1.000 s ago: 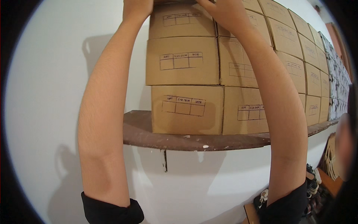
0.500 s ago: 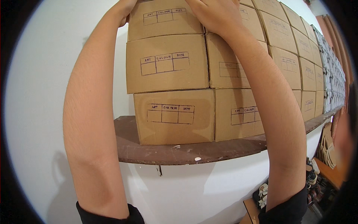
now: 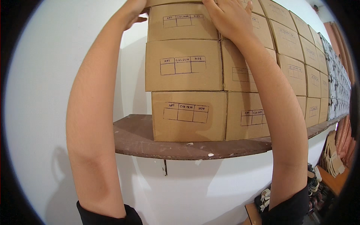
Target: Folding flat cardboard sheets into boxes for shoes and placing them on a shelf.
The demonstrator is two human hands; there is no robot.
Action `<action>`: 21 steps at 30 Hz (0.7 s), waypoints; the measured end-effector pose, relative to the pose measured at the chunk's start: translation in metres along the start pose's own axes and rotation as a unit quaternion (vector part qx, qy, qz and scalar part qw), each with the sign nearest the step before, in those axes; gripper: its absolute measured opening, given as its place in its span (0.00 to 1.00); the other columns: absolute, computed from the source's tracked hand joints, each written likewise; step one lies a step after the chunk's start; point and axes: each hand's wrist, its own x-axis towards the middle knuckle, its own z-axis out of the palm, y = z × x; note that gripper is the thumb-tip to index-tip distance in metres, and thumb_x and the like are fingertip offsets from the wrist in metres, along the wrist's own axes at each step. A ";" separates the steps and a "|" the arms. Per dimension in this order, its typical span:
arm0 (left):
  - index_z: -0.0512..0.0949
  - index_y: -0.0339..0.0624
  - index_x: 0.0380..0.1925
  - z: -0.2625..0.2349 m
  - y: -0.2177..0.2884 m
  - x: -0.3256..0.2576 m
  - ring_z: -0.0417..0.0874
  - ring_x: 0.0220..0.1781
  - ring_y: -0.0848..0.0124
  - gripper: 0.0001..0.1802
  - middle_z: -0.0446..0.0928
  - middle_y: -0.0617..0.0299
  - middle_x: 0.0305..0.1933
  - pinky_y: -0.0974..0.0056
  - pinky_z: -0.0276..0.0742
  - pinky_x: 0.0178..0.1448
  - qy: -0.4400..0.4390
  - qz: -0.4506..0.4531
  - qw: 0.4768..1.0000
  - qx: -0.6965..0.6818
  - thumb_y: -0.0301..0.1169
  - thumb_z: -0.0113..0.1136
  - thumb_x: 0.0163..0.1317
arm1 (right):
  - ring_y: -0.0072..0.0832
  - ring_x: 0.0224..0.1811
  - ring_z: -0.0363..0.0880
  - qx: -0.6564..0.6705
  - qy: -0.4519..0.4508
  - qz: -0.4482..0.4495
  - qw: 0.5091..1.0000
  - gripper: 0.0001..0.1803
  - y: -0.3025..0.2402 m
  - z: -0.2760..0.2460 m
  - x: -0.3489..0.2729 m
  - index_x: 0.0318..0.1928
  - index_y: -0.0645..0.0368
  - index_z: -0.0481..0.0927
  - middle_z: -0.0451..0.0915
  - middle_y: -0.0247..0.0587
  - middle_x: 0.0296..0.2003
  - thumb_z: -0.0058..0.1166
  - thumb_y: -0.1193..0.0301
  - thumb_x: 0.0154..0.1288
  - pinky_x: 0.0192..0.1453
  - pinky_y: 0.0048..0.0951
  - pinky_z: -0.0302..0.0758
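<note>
Both my arms reach up along a stack of brown cardboard boxes. At the top edge, a cardboard box [image 3: 174,2] shows only its lower front strip between my hands. My left hand [image 3: 135,13] is at its left side, partly cut off by the picture's edge, with fingertips by the box corner. My right hand [image 3: 230,18] is at its right end, back of the hand toward me, the thumb against the box edge. Below it in this column sit an upper box [image 3: 183,32], a middle box [image 3: 183,80] and a bottom box [image 3: 189,131], each with a stamped table on its front.
A brown shelf [image 3: 131,140] with chipped edges carries the boxes. More cardboard boxes [image 3: 294,80] run to the right, then patterned grey-white boxes [image 3: 337,82]. Shoes [image 3: 265,197] and flattened cardboard [image 3: 332,157] lie lower right. A white wall [image 3: 41,93] stands at left.
The view has shifted, so the stack appears farther right and slightly lower. The lower strip of the top box now shows between my hands, which stay high.
</note>
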 end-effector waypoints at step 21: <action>0.76 0.39 0.43 0.224 0.077 -0.304 0.79 0.42 0.62 0.20 0.79 0.55 0.39 0.53 0.70 0.53 -0.043 0.224 0.949 0.217 0.40 0.53 0.55 | 0.40 0.48 0.75 0.084 -0.205 -0.133 0.966 0.18 0.063 -0.248 -0.250 0.42 0.54 0.81 0.79 0.39 0.38 0.60 0.63 0.49 0.60 0.48 0.60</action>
